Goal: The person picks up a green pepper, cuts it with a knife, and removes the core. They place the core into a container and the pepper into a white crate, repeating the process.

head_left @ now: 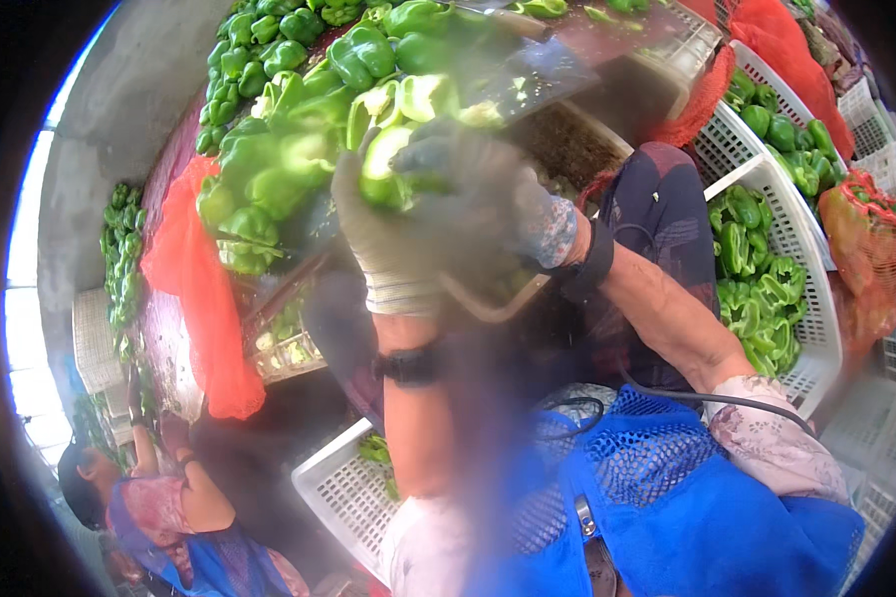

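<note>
My left hand [383, 224], in a pale knit glove, is closed round a green bell pepper [381, 169] at the near edge of a heap. On the pepper's right side, the curled fingers of my gloved right hand [493, 189] press against it. A hazy smear covers part of that hand, and whether it also holds something small is hidden. Whole and cut-open green peppers [289, 159] lie heaped just beyond and left of my hands. Past my right hand, a wide dark blade [553, 80] rests on the work surface, flecked with pale bits.
White crates of green peppers [757, 279] stand at my right, beside a red mesh bag [871, 239]. Another white crate [343, 497] sits near my left forearm. Red netting [204, 298] hangs at the left. A co-worker [169, 517] in a blue vest works at lower left.
</note>
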The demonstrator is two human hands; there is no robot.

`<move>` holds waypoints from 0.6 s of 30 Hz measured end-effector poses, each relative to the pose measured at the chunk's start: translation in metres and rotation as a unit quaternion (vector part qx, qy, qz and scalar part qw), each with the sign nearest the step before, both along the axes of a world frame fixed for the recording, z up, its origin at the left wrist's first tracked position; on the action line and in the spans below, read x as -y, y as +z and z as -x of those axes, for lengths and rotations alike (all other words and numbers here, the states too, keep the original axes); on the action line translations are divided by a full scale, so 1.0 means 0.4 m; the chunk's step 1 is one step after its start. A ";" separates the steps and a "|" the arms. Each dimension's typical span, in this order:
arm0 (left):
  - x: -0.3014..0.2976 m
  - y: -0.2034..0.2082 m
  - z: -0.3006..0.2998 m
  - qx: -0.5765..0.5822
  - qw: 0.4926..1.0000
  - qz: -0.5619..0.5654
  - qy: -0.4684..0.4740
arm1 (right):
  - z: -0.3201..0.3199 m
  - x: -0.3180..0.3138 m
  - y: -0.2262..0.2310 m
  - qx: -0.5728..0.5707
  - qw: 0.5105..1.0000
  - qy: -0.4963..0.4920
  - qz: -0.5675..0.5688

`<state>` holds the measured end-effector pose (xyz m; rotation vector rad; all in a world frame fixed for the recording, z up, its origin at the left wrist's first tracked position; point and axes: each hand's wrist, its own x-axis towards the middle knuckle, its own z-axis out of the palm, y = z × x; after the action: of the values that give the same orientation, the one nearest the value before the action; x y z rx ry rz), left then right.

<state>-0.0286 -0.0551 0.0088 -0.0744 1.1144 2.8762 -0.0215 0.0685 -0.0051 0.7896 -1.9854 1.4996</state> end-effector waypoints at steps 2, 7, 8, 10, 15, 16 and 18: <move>-0.003 -0.002 0.000 0.012 0.999 -0.017 0.027 | 0.001 0.017 -0.002 0.026 0.998 0.041 0.029; -0.046 -0.009 -0.014 0.010 0.995 -0.054 0.086 | 0.007 0.078 -0.043 -0.006 0.992 -0.125 0.012; -0.060 -0.007 -0.025 0.018 0.994 0.000 0.110 | 0.015 0.090 -0.049 -0.005 0.992 -0.126 0.011; -0.079 -0.030 -0.021 0.031 0.993 -0.028 0.108 | 0.030 0.107 -0.055 0.275 0.926 -0.090 0.242; 0.031 -0.071 0.027 0.026 0.992 -0.100 0.066 | 0.058 -0.041 0.014 0.053 0.993 -0.045 0.092; 0.033 -0.084 0.035 -0.012 0.996 -0.024 0.079 | 0.054 -0.072 0.041 0.107 0.977 -0.060 0.173; 0.030 -0.091 0.043 -0.051 0.993 0.053 0.090 | 0.078 -0.110 0.028 0.036 0.989 -0.140 -0.007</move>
<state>-0.0460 -0.0672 -0.0275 -0.0348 1.3445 3.0052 -0.0528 0.1126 0.0060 0.4444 -2.0623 1.3661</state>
